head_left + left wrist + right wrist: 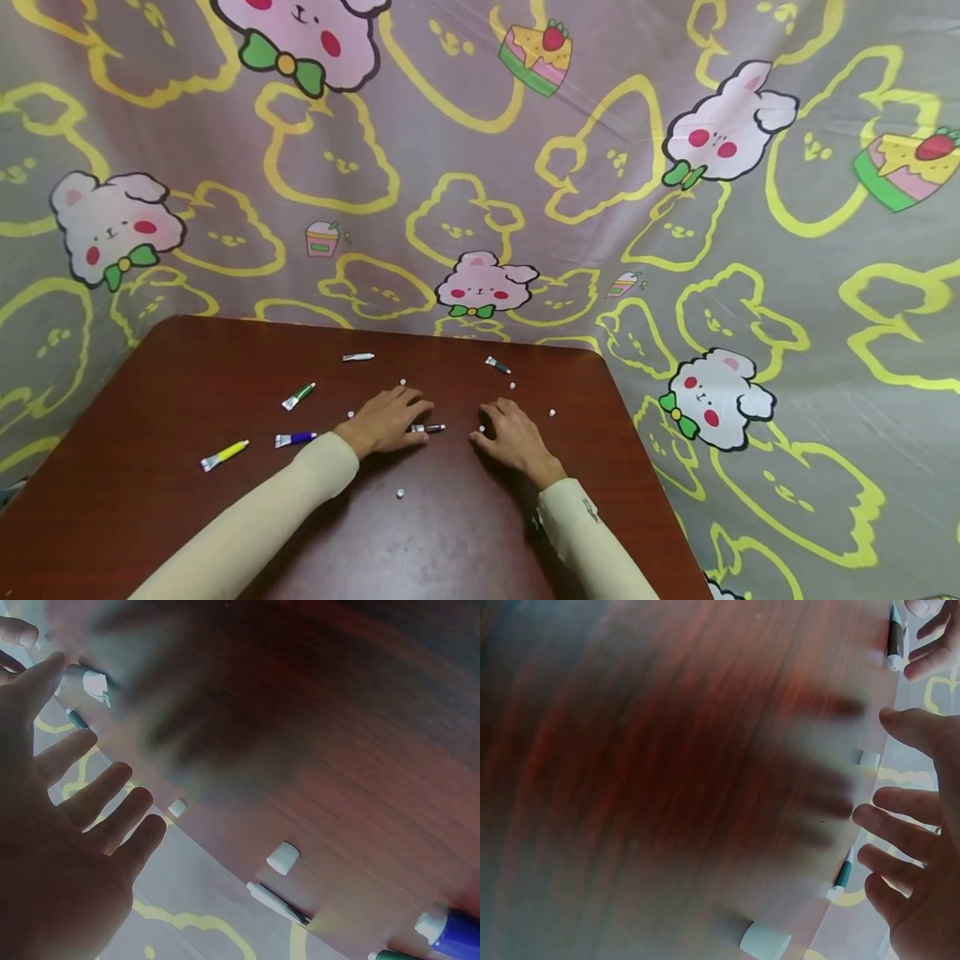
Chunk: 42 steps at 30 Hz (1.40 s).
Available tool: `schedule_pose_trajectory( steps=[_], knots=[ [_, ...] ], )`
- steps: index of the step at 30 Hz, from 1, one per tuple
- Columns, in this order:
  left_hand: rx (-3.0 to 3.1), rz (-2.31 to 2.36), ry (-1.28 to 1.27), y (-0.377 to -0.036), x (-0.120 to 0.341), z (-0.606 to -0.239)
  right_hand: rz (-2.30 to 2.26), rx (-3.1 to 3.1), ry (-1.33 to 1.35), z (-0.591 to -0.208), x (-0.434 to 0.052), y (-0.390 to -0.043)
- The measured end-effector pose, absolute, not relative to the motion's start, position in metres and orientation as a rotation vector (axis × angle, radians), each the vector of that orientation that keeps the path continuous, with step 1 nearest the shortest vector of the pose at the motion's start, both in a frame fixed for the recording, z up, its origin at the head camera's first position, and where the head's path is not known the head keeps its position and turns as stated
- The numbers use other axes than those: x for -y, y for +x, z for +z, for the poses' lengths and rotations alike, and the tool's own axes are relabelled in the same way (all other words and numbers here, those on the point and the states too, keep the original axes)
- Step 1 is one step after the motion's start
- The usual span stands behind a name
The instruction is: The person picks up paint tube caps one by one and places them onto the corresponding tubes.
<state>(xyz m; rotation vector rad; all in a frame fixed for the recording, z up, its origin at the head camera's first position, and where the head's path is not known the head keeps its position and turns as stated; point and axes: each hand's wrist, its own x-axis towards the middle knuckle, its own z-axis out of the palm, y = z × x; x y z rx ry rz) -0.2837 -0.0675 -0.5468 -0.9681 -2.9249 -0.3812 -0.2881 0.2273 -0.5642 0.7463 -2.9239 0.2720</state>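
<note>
My left hand (386,419) hovers low over the table, fingers loosely spread, holding nothing. Just by its thumb side lies a small black paint tube (431,428), partly hidden by the hand in the head view; its pale crimped end (96,686) shows near the thumb in the left wrist view. To the right, my right hand (513,437) has its fingers relaxed and apart, also without anything in it. A white cap (482,428) lies between its thumb and index finger; the right wrist view shows this cap (869,760) beyond the fingertips.
On the brown table (360,542) lie yellow (225,455), blue (295,438), green (300,396), white (358,357) and dark teal (497,364) tubes. Several loose white caps are scattered about, one nearer the front (401,493). A patterned curtain (480,150) hangs behind.
</note>
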Motion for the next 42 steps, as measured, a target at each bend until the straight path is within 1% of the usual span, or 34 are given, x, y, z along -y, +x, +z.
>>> schedule_pose_trajectory(
  steps=[9, 26, 42],
  knots=[
    [2.929, -0.334, -0.993, -0.285, 0.064, -0.548, 0.207, 2.898, 0.764, -0.561, -0.225, -0.290],
    [2.887, -0.292, -1.025, -0.284, 0.060, -0.551, 0.243, 2.881, 0.747, -0.560, -0.222, -0.288],
    [2.876, -0.279, -1.004, -0.282, 0.051, -0.549, 0.190, 2.809, 0.813, -0.559, -0.220, -0.288]
  ],
)
